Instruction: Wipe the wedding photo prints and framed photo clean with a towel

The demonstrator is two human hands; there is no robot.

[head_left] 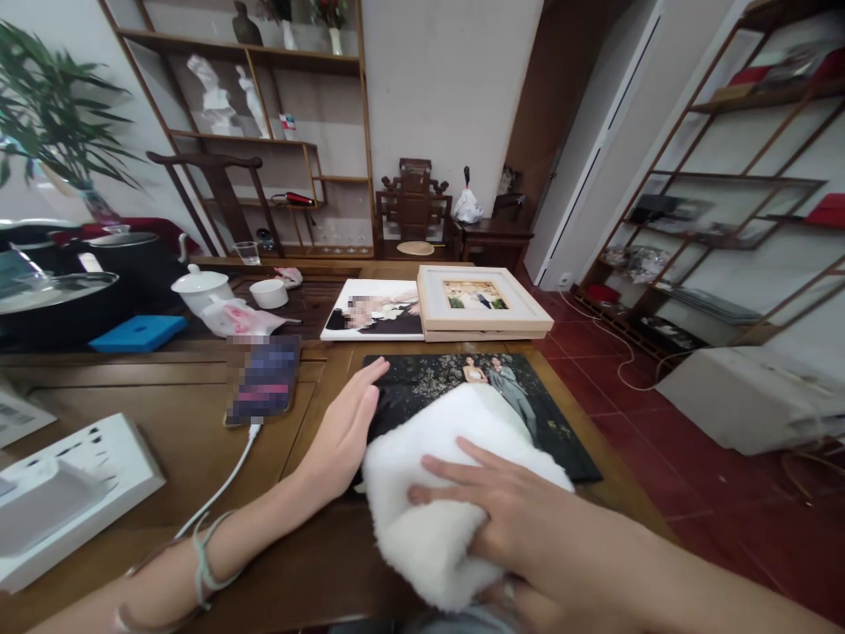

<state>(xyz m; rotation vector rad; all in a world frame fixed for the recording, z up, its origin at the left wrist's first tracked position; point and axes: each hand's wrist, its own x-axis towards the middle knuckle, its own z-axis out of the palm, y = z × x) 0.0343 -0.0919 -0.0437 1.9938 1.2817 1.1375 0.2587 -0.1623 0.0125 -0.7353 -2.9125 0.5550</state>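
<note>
"Where's the dark photo panel point(534, 401) sitting?"

"Flat on the bench point(188, 423), straight ahead of the person; the white cloth point(422, 431) covers its near middle, while the far edge, the right side and the pictured couple's upper bodies show clear of it."

"And the hands?"

"The left hand point(343, 431) lies along the panel's left edge, its fingers straight and holding nothing; whether it bears down there I can't tell; the right hand point(508, 502) grasps the cloth, upper fingers splayed across the top, lower ones tucked into the fold."

"So which is nearer?"

"The left, right at the edge, with the panel stretching off to its right; the right hand is over the near part, the cloth between its fingers and the picture; the uncovered surface lies beyond those fingertips and out to the right."

"Long axis?"

"Can't tell; the near edge is hidden under cloth and hand."

"Anything close by?"

"Just past the far edge, a pale wood frame point(429, 304) with a white-edged photo point(396, 304) at its left; the phone point(270, 370) lies left of the left hand, a white cable point(231, 480) plugged in."
</note>
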